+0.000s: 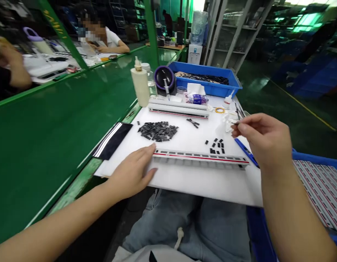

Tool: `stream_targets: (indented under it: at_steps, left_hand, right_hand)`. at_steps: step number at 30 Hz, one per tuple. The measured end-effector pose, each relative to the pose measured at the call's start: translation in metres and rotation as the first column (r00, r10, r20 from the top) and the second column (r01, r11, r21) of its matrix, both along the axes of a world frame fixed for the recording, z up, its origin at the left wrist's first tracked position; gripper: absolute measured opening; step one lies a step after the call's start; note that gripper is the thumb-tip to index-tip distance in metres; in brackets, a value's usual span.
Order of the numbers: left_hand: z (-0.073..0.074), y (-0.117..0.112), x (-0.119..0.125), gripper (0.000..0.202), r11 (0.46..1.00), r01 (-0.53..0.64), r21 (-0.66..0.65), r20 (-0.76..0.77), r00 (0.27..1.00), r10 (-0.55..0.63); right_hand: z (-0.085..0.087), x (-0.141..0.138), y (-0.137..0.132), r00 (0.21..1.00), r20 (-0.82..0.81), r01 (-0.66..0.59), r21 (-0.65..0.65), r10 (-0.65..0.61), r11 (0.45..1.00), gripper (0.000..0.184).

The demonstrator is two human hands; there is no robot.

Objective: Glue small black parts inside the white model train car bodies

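A long white model train shell (201, 158) with a red stripe and dark windows lies across the white board (184, 182) on my lap. My left hand (134, 171) rests flat against its left end, fingers stretched out. My right hand (262, 140) hovers above the shell's right end, fingers pinched on a thin tool (235, 124) that I cannot make out well. A pile of small black parts (158, 131) lies behind the shell, and a few loose black pieces (217, 145) sit near my right hand.
A second train shell (179, 109), a white bottle (140, 85), a purple-rimmed cup (164, 77) and a blue bin (209, 78) stand at the back. A blue crate of striped shells (321, 185) is at right. The green conveyor (48, 123) runs left; another person sits beyond it.
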State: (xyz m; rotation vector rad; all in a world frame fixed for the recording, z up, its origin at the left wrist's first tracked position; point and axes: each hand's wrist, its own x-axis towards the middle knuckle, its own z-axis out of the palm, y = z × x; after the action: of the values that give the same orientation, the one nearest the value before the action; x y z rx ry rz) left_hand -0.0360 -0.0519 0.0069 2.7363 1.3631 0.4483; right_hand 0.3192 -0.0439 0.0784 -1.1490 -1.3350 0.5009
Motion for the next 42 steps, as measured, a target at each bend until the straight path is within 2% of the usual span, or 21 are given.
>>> stream_targets:
  at_steps: [2,4,5,7,10,13,16,19,21,23,26,29,32,34,36,39,42]
  left_hand:
    - [-0.001,0.004,0.009,0.062,1.000,-0.001,-0.018,0.059,0.998,0.002]
    - [-0.004,0.008,0.015,0.057,1.000,0.002,-0.020,0.143,0.990,0.001]
    - [-0.006,0.009,0.016,0.055,1.000,-0.002,-0.017,0.184,0.983,0.005]
    - [-0.010,0.011,0.018,0.053,1.000,-0.007,-0.001,0.243,0.970,0.007]
    - [-0.013,0.013,0.017,0.053,1.000,0.019,0.013,0.259,0.966,-0.022]
    - [-0.011,0.016,0.012,0.055,0.998,0.069,-0.002,0.254,0.965,-0.066]
    - [-0.010,0.018,0.008,0.057,0.992,0.127,-0.021,0.243,0.963,-0.118]
    - [-0.009,0.019,0.007,0.056,0.990,0.137,-0.036,0.220,0.967,-0.126]
    - [-0.009,0.018,0.007,0.054,0.991,0.126,-0.036,0.220,0.969,-0.116]
    - [-0.008,0.016,0.007,0.057,0.993,0.116,-0.026,0.262,0.959,-0.105]
    - [-0.008,0.012,0.006,0.049,0.993,0.118,0.014,0.333,0.936,-0.116]
    - [-0.007,0.009,0.004,0.026,0.969,0.175,0.176,0.287,0.932,-0.220]
    - [-0.005,0.007,0.001,0.028,0.897,0.277,0.344,0.192,0.915,-0.356]
    - [-0.002,0.007,0.001,0.027,0.874,0.323,0.362,0.138,0.909,-0.393]
    - [0.003,0.006,0.004,0.024,0.889,0.310,0.337,0.075,0.932,-0.353]
    - [0.010,0.004,0.013,0.020,0.922,0.236,0.308,-0.061,0.972,-0.229]
    - [0.014,0.002,0.022,0.019,0.942,0.155,0.297,-0.202,0.975,-0.097]
  right_hand:
    - [0.005,-0.043,-0.029,0.980,0.150,-0.129,-0.036,0.133,0.991,0.006]
    - [-0.001,-0.083,-0.049,0.902,0.323,-0.268,-0.100,0.286,0.958,0.009]
    - [-0.008,-0.101,-0.054,0.870,0.385,-0.297,-0.091,0.308,0.951,0.012]
    - [-0.025,-0.129,-0.056,0.827,0.520,-0.241,-0.016,0.214,0.971,0.018]
    - [-0.049,-0.154,-0.046,0.749,0.662,-0.111,0.076,0.033,0.991,0.018]
    - [-0.065,-0.168,-0.036,0.671,0.742,-0.072,0.064,0.001,0.995,0.017]
    - [-0.073,-0.178,-0.031,0.616,0.788,-0.045,0.048,-0.011,0.998,0.021]
    - [-0.074,-0.180,-0.031,0.611,0.791,-0.057,0.045,-0.001,0.997,0.023]
    - [-0.071,-0.171,-0.034,0.635,0.772,-0.122,0.066,0.027,0.990,0.023]
    - [-0.066,-0.154,-0.038,0.674,0.738,-0.175,0.115,0.034,0.978,0.024]
    - [-0.065,-0.120,-0.041,0.710,0.704,-0.140,0.159,-0.013,0.977,0.027]
    - [-0.071,-0.099,-0.040,0.677,0.735,-0.064,0.102,-0.032,0.993,0.040]
    - [-0.077,-0.096,-0.037,0.621,0.784,-0.026,0.038,-0.014,0.999,0.045]
    - [-0.078,-0.099,-0.033,0.605,0.797,-0.014,0.012,-0.001,1.000,0.041]
    - [-0.078,-0.102,-0.030,0.608,0.794,0.000,-0.005,0.004,1.000,0.038]
    - [-0.075,-0.104,-0.028,0.619,0.785,0.014,-0.023,0.010,1.000,0.036]
    - [-0.070,-0.104,-0.028,0.634,0.772,0.022,-0.063,0.035,0.998,0.034]
